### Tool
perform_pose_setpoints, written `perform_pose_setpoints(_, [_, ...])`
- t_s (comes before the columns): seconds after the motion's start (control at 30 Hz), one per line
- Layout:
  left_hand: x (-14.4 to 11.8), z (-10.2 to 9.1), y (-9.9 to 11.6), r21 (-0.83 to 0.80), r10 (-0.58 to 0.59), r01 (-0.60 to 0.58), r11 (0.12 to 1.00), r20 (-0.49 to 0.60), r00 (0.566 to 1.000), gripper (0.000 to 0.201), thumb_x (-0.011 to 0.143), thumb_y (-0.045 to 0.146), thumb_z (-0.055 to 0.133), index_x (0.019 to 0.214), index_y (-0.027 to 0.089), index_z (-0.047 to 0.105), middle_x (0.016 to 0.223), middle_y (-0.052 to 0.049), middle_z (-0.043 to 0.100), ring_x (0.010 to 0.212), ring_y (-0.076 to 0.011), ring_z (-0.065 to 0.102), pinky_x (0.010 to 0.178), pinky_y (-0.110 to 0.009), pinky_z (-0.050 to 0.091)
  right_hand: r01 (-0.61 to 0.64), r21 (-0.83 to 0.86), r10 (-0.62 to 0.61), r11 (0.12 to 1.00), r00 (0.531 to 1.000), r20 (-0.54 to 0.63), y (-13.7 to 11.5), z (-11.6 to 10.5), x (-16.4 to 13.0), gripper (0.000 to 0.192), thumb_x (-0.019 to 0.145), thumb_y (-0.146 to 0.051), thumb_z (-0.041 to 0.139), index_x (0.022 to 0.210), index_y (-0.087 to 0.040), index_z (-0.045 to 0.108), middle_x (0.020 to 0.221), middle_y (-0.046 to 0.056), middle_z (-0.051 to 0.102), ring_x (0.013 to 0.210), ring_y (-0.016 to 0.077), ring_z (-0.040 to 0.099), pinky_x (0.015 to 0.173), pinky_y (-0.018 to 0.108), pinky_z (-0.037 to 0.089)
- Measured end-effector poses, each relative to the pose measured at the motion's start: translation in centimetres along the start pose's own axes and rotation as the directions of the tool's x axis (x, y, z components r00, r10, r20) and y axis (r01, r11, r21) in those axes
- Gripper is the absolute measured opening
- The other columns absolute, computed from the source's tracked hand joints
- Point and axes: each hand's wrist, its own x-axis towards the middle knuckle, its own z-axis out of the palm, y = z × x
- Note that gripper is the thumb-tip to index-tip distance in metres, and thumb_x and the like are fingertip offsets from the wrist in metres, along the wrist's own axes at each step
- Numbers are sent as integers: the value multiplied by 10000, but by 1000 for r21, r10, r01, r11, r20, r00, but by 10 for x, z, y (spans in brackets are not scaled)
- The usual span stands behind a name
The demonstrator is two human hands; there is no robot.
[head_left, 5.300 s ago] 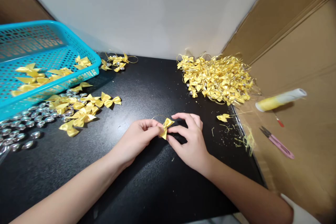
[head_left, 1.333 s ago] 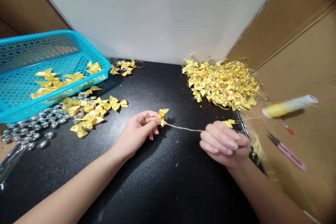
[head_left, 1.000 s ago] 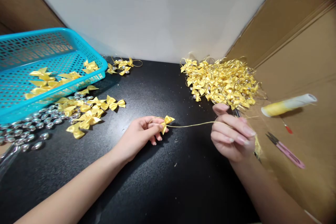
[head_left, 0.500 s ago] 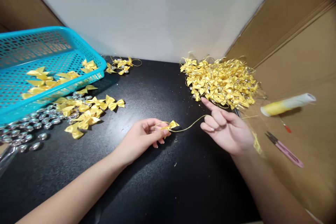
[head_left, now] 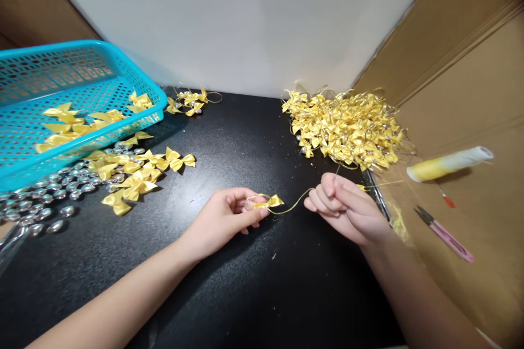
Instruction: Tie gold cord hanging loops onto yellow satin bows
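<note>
Between thumb and fingertips, my left hand (head_left: 229, 212) pinches a yellow satin bow (head_left: 273, 203) just over the black tabletop. A thin gold cord (head_left: 292, 209) loops up behind the bow and runs slack to the right. Its other end disappears into my right hand (head_left: 347, 208), whose fingers are curled closed around it. A short dark thin tip (head_left: 338, 168) pokes up above that hand; I cannot make out what it belongs to. A bit of yellow shows just behind the right hand.
Left, a blue basket (head_left: 135, 73) contains yellow bows; silver beads (head_left: 76, 194) and loose bows (head_left: 139, 182) lie before it. Back right is a pile of corded bows (head_left: 347, 128). Pink thread snips (head_left: 452, 241) and a yellow-white spool (head_left: 448, 163) rest on cardboard at right.
My right hand has folded in its outstretched index finger and drawn slightly nearer. The cord hangs a little slacker. My left hand and the bow have shifted slightly right.
</note>
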Motion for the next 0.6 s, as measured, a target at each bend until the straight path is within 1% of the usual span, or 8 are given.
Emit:
perform_pose_setpoints(0.07, [1,0,0,2,2,-2,1000,-7,1000,241,686,338,748,833,155,693,663,-6,658,541,-96,540,469,-186,412,31,-59,-31,998,1000,-1,1,1,1,313,883,-414,624,662,-207,543,481,-93,223,474,101,202,585,286,251])
perform_pose_setpoints(0.17, [2,-1,-1,-8,-12,11,1000,-42,999,205,655,312,757,749,145,684,628,-6,645,534,-91,531,458,-176,386,93,-65,-91,994,995,26,-3,3,-1,434,902,-421,581,563,-194,432,487,-73,245,472,102,215,556,283,226])
perform_pose_setpoints(0.27, [4,-2,-1,-22,-18,16,1000,-108,994,171,638,283,743,700,142,668,587,7,623,495,-77,494,437,-168,356,162,-22,-162,987,987,25,-13,3,-5,497,909,-399,546,529,-187,307,476,-68,188,454,104,181,533,281,232])
perform_pose_setpoints(0.33, [5,-3,-2,-20,-15,12,1000,-142,990,131,636,251,718,685,143,662,576,9,621,475,-71,476,432,-168,350,202,-8,-202,979,979,8,-18,2,-9,522,901,-400,547,525,-185,255,464,-68,148,437,107,157,519,281,243])
perform_pose_setpoints(0.47, [6,-4,-2,-13,-5,3,1000,-173,985,83,633,217,672,679,155,642,571,7,634,452,-74,472,434,-180,362,236,-35,-237,971,971,-36,-22,1,-11,564,874,-420,575,510,-184,213,442,-69,96,409,110,122,492,281,249])
perform_pose_setpoints(0.6, [5,-3,-2,-31,-7,2,1000,-168,986,74,632,210,645,679,159,619,578,8,638,447,-74,470,427,-181,357,270,-54,-273,961,960,-58,-20,2,-9,561,870,-415,579,512,-184,214,448,-68,95,415,111,108,481,280,236])
